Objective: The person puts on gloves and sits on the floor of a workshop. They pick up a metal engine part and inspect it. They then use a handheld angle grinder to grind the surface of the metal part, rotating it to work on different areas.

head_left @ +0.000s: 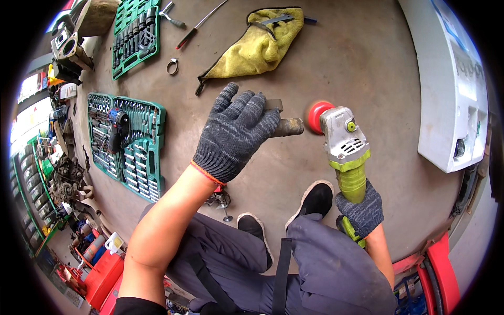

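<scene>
My left hand [233, 131], in a dark grey knit glove, grips a worn metal piece with a tubular end [289, 127] and a flat block beside it. The palm and fingers hide the rest of that piece. My right hand [363, 209], gloved the same way, is wrapped round the handle of a lime-green and silver cordless angle grinder [346, 137]. At its head, the grinder carries a red disc [317, 116], blurred at the rim. A short gap separates the disc from the tube's end.
Green tool cases [163, 122] with sockets and wrenches lie left; a cordless drill [118, 128] rests on one. A yellow cloth [252, 55], a screwdriver [187, 38] and a hose clamp [172, 66] lie beyond my hands. A white panel [446, 105] stands right.
</scene>
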A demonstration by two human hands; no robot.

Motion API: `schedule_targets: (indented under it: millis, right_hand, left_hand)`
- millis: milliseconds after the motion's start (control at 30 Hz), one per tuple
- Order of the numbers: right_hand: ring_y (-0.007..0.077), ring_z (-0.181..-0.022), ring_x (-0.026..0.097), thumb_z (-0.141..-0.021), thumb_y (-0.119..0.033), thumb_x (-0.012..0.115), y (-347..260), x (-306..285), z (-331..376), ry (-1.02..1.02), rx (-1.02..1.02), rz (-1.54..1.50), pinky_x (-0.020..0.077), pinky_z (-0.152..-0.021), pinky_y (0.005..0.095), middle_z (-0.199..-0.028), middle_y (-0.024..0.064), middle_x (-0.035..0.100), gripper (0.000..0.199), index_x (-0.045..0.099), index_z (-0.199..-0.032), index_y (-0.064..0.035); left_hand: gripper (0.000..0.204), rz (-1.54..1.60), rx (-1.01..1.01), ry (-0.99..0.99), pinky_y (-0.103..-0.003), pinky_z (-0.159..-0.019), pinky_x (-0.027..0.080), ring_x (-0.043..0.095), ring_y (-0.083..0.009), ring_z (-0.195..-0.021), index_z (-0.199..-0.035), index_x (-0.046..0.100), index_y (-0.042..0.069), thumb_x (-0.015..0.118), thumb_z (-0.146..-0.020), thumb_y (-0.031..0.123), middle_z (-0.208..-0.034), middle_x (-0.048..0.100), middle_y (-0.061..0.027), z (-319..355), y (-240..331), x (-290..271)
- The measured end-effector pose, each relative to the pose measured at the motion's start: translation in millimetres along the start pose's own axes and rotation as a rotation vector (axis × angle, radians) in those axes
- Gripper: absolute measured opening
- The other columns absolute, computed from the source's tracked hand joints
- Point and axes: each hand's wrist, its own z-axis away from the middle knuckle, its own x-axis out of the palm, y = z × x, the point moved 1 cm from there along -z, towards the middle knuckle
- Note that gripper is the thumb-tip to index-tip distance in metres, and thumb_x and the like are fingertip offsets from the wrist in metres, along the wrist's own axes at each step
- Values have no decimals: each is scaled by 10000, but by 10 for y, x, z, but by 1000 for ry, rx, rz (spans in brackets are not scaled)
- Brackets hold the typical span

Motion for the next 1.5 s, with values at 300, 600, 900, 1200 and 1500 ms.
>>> schedule_targets:
  millis: [300, 600, 900, 1200, 1500]
  right_hand:
    - [124, -664, 654, -767, -96, 789, 284, -8, 51, 40, 37, -275, 536, -610, 297, -849, 66, 725, 329, 658, -1056, -10]
    - [150, -695, 671, -764, -50, 745, 486, 3, 86, -6, 53, -352, 551, -644, 305, -866, 80, 724, 424, 629, -1165, 22]
    - [212, -773, 705, -763, -104, 761, 431, -13, 165, -31, 5, -293, 563, -723, 341, -919, 123, 730, 412, 631, -1135, 15]
    - [236, -802, 706, -761, -148, 771, 270, 76, 92, 33, -50, -50, 562, -737, 357, -932, 132, 729, 422, 632, -1128, 6]
    - [261, -831, 707, -758, -191, 782, 238, 101, 49, 45, -53, -18, 561, -750, 373, -945, 142, 727, 436, 632, -1121, -2]
  left_hand:
    - [640, 747, -453, -205, -400, -1030, 482, 568, -309, -1223, -1278, 634, 75, 879, -687, 107, -1259, 610, -139, 153, -128, 106]
    - [570, 779, -425, -157, -410, -1040, 473, 555, -294, -1250, -1236, 664, 73, 881, -721, 188, -1278, 617, -137, 103, -40, 68]
    - [371, 879, -626, -186, -426, -867, 518, 635, -340, -975, -1025, 730, 90, 807, -736, 311, -982, 667, -172, -33, 36, -7]
    - [325, 734, -634, -340, -454, -799, 520, 638, -373, -876, -968, 739, 104, 744, -747, 342, -862, 661, -197, -113, 118, -90]
    - [464, 568, -511, -276, -433, -838, 544, 655, -337, -916, -1087, 733, 106, 819, -717, 373, -959, 659, -164, 16, 112, 24]
